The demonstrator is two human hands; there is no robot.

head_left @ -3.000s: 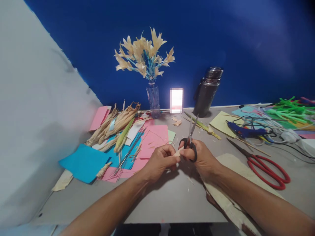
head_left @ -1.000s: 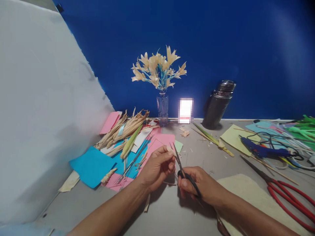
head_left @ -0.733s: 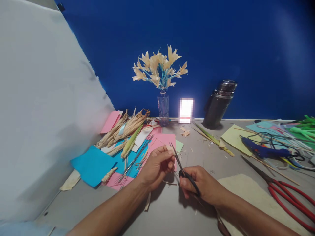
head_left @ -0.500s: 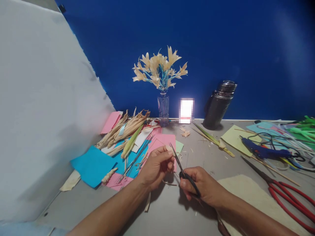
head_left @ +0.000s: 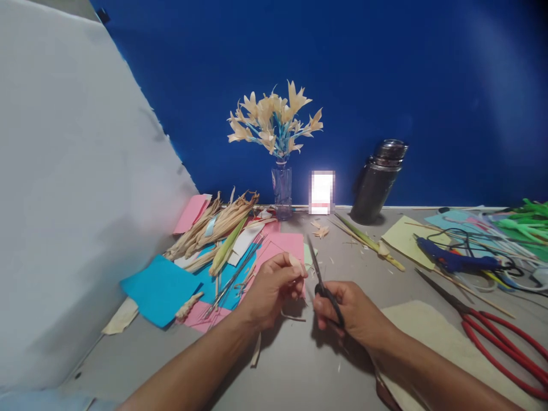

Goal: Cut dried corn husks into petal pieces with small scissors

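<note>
Between thumb and fingertips, my left hand (head_left: 274, 288) pinches a small pale piece of corn husk (head_left: 295, 262). My right hand (head_left: 353, 313) has its fingers in the black handles of a small pair of scissors (head_left: 315, 267). The scissors point up and away, just right of the husk piece and apart from it; their blades look nearly closed. Pink paper (head_left: 287, 246) lies behind my left hand. Further left is a tied bundle of dried corn husks (head_left: 229, 220).
A bottle (head_left: 282, 191) holds husk flowers at the back, with a dark flask (head_left: 379, 185) to the right. Large red-handled scissors (head_left: 475, 319), a blue glue gun (head_left: 454, 257) and a yellowish sheet (head_left: 419, 331) lie right. Blue paper (head_left: 160, 291) and thin wires (head_left: 235, 274) lie left.
The scissors have moved right and up, away from the husk piece, where their tips were touching or beside it. My left hand keeps its pinch. The view has shifted slightly.
</note>
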